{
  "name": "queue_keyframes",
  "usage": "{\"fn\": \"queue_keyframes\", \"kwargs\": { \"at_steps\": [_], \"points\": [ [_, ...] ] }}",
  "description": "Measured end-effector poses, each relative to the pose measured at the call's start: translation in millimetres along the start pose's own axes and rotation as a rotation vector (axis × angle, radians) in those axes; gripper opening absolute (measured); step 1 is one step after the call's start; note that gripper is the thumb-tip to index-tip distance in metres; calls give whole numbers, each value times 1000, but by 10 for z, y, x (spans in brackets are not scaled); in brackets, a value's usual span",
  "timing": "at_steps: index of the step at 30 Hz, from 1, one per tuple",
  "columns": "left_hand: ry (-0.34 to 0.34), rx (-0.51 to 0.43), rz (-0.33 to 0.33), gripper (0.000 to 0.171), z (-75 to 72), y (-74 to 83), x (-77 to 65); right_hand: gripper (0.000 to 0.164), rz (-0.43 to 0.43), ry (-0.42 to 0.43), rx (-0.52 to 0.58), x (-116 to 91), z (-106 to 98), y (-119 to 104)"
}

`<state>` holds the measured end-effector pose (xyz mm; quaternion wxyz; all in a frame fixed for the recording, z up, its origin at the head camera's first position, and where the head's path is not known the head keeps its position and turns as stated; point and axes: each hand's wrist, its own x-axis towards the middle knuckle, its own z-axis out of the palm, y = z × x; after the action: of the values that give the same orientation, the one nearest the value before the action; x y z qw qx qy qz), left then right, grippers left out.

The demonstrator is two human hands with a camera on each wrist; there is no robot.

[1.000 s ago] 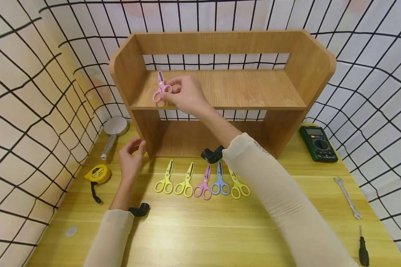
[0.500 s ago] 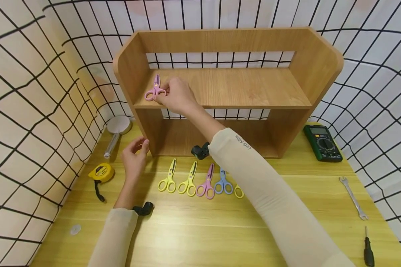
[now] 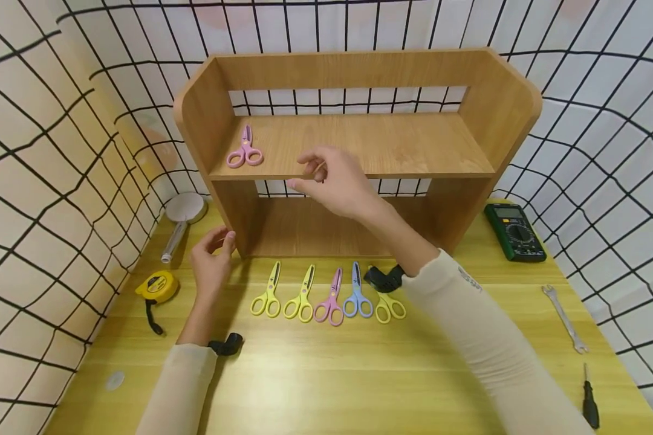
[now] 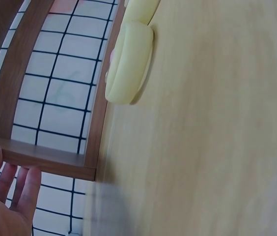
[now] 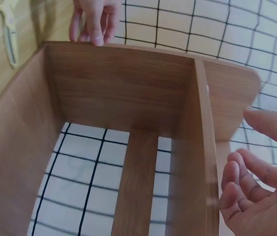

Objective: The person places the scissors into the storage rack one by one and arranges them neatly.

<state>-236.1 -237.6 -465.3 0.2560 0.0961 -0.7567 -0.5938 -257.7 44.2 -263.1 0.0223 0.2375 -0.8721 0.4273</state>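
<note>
Pink scissors [image 3: 245, 148] lie at the left end of the upper shelf, blades pointing back. To their right, over the shelf's front edge, my right hand [image 3: 334, 181] hangs with loosely bent fingers and holds nothing. In the right wrist view the same hand [image 5: 263, 172] is beside the shelf board. My left hand [image 3: 212, 260] rests at the lower left side panel of the wooden shelf unit [image 3: 359, 176]; its thumb touches the front edge and its fingertips the outer face. On the table before the unit lie several scissors in a row, with blue scissors [image 3: 357, 296] among them.
At the left are a magnifying glass [image 3: 186, 208], a yellow tape measure [image 3: 159, 286] and a small pale disc [image 3: 115, 380]. At the right lie a multimeter [image 3: 516, 232], a wrench [image 3: 565, 319] and a screwdriver [image 3: 590, 402]. Black wire grid stands around the table.
My right hand has set the pink scissors down on the upper shelf, let go and drawn back to the right and toward me. My left hand stays at the side panel.
</note>
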Motion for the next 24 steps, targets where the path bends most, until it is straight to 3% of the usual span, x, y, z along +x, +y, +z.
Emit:
{"fn": "queue_keyframes", "kwargs": {
  "at_steps": [9, 17, 24],
  "points": [
    [14, 15, -5, 31, -60, -47, -26, 41, -10, -16, -46, -836, -93, 634],
    [4, 51, 4, 32, -31, -73, 6, 44, 93, -37, -52, -1475, 48, 1306],
    [8, 50, 34, 29, -19, -113, 21, 61, 179, -100, -61, -1879, 170, 1769]
  ]
}}
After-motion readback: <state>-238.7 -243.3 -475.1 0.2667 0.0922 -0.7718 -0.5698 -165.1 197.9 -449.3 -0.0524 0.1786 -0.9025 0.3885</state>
